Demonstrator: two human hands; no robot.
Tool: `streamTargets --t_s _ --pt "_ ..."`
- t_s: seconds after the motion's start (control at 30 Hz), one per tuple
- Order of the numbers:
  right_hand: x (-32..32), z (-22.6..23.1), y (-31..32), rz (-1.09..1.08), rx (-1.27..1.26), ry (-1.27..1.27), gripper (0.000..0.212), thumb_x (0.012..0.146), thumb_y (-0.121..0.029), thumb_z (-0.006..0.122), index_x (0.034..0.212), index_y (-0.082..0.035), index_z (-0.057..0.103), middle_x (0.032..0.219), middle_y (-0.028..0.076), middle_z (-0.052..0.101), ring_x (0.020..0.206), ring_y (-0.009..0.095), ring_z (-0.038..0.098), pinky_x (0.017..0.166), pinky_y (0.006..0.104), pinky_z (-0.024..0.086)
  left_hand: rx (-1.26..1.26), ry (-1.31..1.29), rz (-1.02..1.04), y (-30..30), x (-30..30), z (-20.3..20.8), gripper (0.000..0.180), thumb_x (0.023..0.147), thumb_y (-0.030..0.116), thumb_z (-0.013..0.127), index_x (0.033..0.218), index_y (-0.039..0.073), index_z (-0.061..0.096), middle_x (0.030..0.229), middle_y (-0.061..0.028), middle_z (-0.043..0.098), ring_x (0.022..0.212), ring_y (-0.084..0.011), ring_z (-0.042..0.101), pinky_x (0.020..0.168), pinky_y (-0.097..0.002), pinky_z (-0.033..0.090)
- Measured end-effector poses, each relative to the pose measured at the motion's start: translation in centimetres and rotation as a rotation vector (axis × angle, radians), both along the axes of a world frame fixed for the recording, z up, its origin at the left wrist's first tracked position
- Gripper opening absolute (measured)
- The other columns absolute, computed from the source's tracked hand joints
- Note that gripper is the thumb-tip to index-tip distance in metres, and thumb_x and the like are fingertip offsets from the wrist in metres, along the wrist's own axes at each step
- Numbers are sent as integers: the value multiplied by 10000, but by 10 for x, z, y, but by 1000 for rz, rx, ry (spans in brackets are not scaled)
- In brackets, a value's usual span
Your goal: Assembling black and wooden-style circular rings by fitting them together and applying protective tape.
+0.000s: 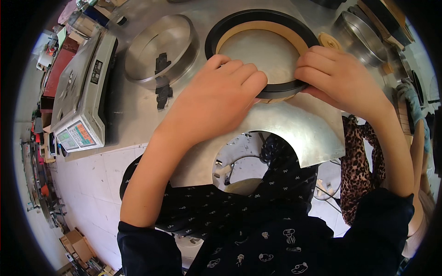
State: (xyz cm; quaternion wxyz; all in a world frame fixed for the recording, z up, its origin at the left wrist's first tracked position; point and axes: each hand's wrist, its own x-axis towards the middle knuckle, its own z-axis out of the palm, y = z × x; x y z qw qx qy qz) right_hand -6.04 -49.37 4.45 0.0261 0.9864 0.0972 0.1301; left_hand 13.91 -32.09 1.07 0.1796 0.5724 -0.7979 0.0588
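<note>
A black ring (264, 14) with a tan inner band (258, 25) lies on the metal tabletop (138, 103) in front of me. My left hand (221, 94) is closed on its near left rim, the fingers curled over the top. On the right rim, my right hand (338, 76) pinches the ring between thumb and fingers. Parts of the rim are hidden under both hands. Nearer to me, the shiny metal surface (317, 133) ends in a rounded cutout above my lap.
Left of the ring stands a wide metal hoop (186, 41) with black tape pieces (162, 92). A digital scale (85, 92) sits at the left edge. Beyond my right hand are a tape roll (330, 41) and metal rings (361, 39). A co-worker's gloved hand (410, 99) shows far right.
</note>
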Motion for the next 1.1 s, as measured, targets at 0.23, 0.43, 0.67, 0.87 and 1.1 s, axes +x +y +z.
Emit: streamTargets --t_s 0.23,0.43,0.67,0.87,1.1 --pt "-5 -17 -3 30 -107 -154 265 725 -105 649 979 -65 584 993 66 565 984 257 579 827 383 501 -54 3 35 -3 -10 -3 288 773 235 731 903 58 545 850 -91 565 835 -289 567 792 -383 438" --pt "-17 -21 -40 -32 -196 -203 243 767 -132 630 1000 -84 583 1101 47 603 1099 239 584 901 367 507 -64 -35 21 -8 -13 -1 296 759 239 738 834 61 514 819 -87 549 779 -291 555 726 -382 436" --pt "-15 -17 -44 25 -219 -167 201 811 -136 591 1006 -91 567 1082 28 601 1084 222 588 847 339 514 -15 -74 56 -7 -17 2 336 749 279 756 837 55 522 821 -99 539 790 -299 553 720 -387 432" --pt "-18 -24 -44 41 -199 -59 320 779 -170 669 1072 -80 575 1121 55 605 1091 238 600 894 363 518 -76 -52 58 -16 -27 -11 349 758 331 747 846 64 539 821 -91 538 808 -290 554 725 -383 424" --pt "-28 -39 -24 -129 137 -117 551 783 -89 649 1320 -75 526 1337 117 556 1293 278 502 1112 440 392 52 2 58 -15 -26 -8 327 761 325 738 824 74 536 819 -84 546 792 -280 550 702 -390 417"
